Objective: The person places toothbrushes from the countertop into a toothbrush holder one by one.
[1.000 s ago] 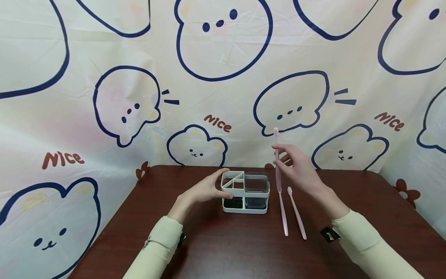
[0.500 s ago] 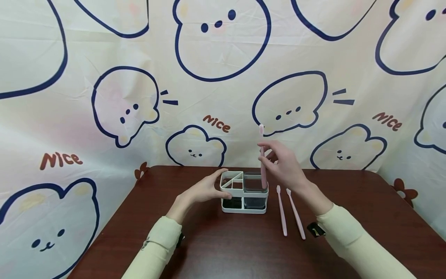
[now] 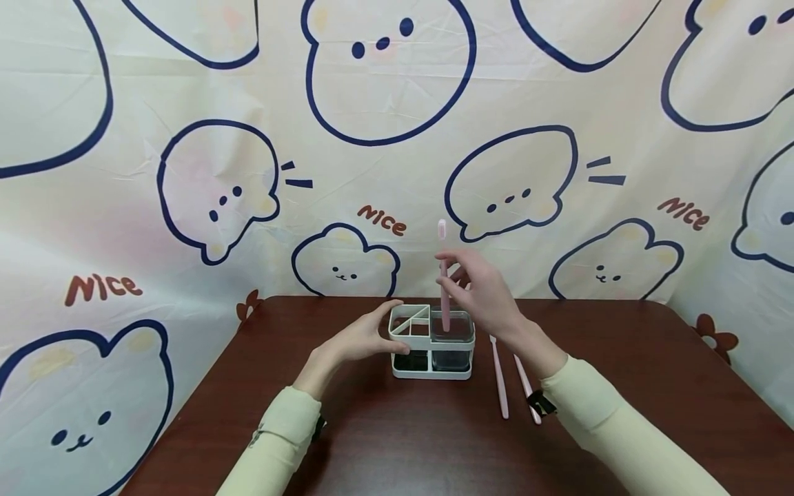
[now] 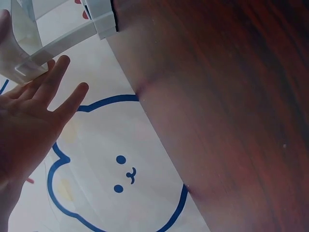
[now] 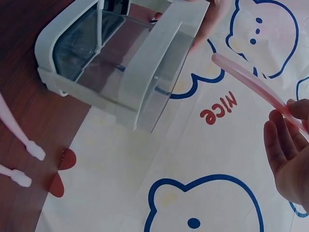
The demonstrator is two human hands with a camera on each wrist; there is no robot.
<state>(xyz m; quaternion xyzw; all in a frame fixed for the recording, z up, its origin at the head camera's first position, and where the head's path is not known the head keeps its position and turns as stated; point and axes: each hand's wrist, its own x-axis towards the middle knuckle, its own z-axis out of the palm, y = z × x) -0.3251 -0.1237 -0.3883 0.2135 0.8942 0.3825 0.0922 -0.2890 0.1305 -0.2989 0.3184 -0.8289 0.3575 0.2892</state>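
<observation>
In the head view my left hand (image 3: pixel 355 339) grips the left end of a white toothbrush holder (image 3: pixel 412 343), thumb at its front and fingers behind. The holder has divided slots at left and a clear cup (image 3: pixel 451 358) at right. My right hand (image 3: pixel 480 293) pinches a pink toothbrush (image 3: pixel 445 303) upright, bristles up. Its handle end hangs over the cup's opening. From the right wrist view, the handle end of the toothbrush (image 5: pixel 251 86) is apart from the holder (image 5: pixel 149 67). The left wrist view shows my left fingers against the holder (image 4: pixel 67 42).
Two more pink toothbrushes, one nearer (image 3: pixel 500 382) the holder and another (image 3: pixel 523 375) partly behind my right wrist, lie on the dark wooden table (image 3: pixel 397 441). A patterned cloth (image 3: pixel 347 172) hangs behind the table's far edge.
My right hand has carried the upright toothbrush leftward, from right of the holder to over the clear cup. My left hand keeps its grip on the holder.
</observation>
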